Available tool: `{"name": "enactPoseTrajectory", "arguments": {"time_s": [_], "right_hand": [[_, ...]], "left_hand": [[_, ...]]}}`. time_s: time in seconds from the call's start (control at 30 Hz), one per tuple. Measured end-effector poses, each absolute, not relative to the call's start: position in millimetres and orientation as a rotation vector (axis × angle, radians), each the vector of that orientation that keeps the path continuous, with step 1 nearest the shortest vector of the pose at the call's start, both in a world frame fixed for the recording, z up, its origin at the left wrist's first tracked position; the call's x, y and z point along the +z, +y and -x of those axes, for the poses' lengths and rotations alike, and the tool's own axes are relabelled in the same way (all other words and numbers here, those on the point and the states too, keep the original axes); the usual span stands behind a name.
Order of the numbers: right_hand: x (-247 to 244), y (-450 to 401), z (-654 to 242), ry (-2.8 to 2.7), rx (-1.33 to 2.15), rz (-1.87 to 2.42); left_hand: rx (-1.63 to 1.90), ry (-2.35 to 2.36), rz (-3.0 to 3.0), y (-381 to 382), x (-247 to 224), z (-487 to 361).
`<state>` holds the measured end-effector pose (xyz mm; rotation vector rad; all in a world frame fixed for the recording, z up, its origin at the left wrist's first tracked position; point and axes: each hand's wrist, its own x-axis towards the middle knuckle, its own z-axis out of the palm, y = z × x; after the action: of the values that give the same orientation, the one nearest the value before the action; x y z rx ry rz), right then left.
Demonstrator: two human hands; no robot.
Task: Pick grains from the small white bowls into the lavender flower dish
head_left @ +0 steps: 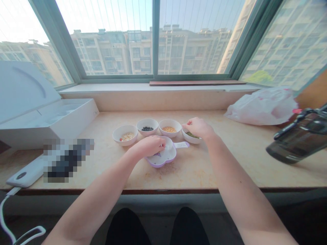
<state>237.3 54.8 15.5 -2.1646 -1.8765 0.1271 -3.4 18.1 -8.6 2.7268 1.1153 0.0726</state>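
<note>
Four white bowls stand in an arc: one with pale flakes and some red bits (127,136), one with black beans (147,129), one with yellow kernels (169,129), and one with green beans (192,135). In front of them sits a white and purple dish (168,156) with a handle pointing right. Over the left part of the dish is my left hand (152,145), its fingers pinched together on something I cannot make out. My right hand (196,126) is at the green-bean bowl, fingers closed over its left rim; whatever they hold is hidden.
An open white box (74,117) stands at the left, with a white power bank (25,173) and cable before it. At the right are a plastic bag (264,105) and a dark transparent jug (298,136). The counter's front edge (166,192) runs below; windows stand behind.
</note>
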Motion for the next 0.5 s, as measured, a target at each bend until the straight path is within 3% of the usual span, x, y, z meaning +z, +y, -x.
{"name": "enactPoseTrajectory", "arguments": {"time_s": [0.2,0.37,0.5], "right_hand": [[16.7,48.4,-217.9,-1.872,0.074,1.716],[10.1,29.1,-182.1,-1.966,0.466,1.129],[5.1,19.3,-168.9,-1.931,0.684,0.93]], "left_hand": [[0.396,1.114,-2.569,22.2,-11.8,9.1],[0.908,1.02,-2.024,25.6,-8.1,6.6],[0.912,0.725,-1.521,22.6,-2.4,6.2]]}}
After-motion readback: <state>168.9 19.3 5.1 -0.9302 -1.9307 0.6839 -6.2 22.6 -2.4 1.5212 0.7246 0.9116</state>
